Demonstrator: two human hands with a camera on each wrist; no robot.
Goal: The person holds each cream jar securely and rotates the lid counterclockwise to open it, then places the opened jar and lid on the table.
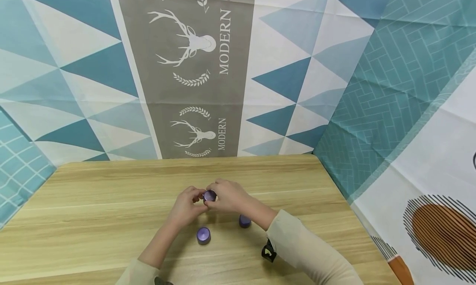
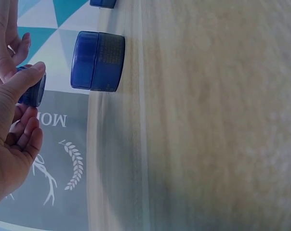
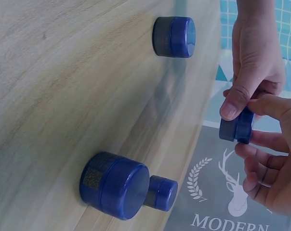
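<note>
Hands met mid-worktop [image 1: 93, 219]: we had left hand [image 1: 186, 208] and right hand [image 1: 228, 196] both pinching one small purple jar [image 1: 210, 195]; two more jars [image 1: 203, 235] nearby.

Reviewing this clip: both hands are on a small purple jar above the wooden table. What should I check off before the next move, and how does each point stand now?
1. Left hand grips the small jar: ok, thumb and fingers pinch it.
2. Right hand grips the same jar: ok, its fingers curl round the other side.
3. Small jar lifted off the table: ok, the right wrist view shows it apart from the wood.
4. Lid seated or loosened: cannot tell, fingers cover the seam.
5. Front jar upright with lid on: ok.
6. Second jar away from the right arm: not ok, it sits right by the forearm.
</note>
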